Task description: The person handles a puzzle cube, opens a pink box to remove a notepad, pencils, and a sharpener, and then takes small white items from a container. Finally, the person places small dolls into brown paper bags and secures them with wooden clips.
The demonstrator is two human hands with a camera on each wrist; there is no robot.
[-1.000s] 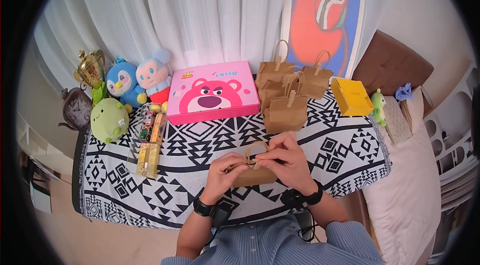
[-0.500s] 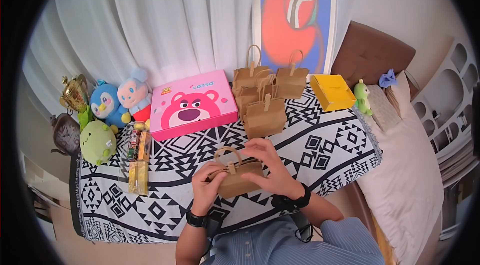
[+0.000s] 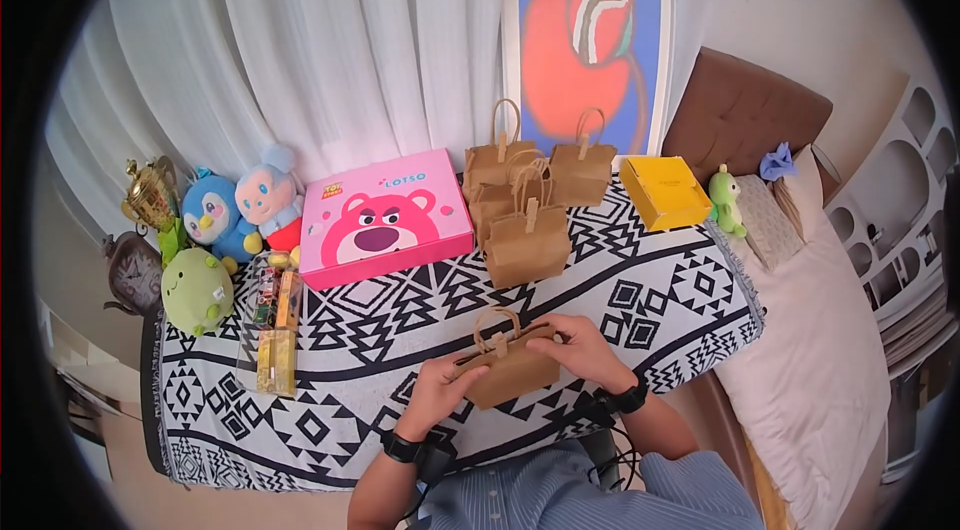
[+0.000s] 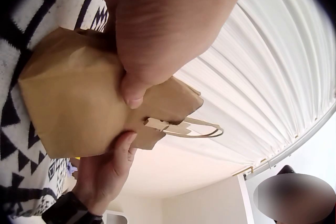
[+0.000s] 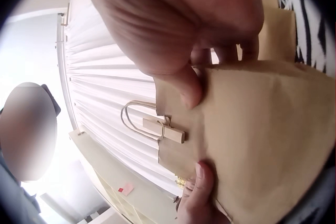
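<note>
A small brown paper gift bag (image 3: 515, 378) with a twisted handle is held upright at the near side of the cloth. My left hand (image 3: 436, 394) grips its left upper edge, thumb on the near face. On the opposite side my right hand (image 3: 592, 350) holds the bag the same way, its thumb (image 5: 193, 91) pressed to the near face and fingers behind. A wooden clothespin (image 5: 167, 130) clips the top edge beneath the handle loop (image 4: 202, 128). What is inside the bag is hidden.
Several similar paper bags (image 3: 527, 245) stand behind, beside a pink bear box (image 3: 385, 215) and a yellow box (image 3: 665, 192). Plush toys (image 3: 197, 290), a gold trophy (image 3: 150, 195) and a clear tray of small boxes (image 3: 277, 360) are at left. A pillow (image 3: 800, 360) lies right.
Both hands were pinching at the bag's top by the handle; the right hand came away, fingers spread, and now grips the right side. The head view has shifted.
</note>
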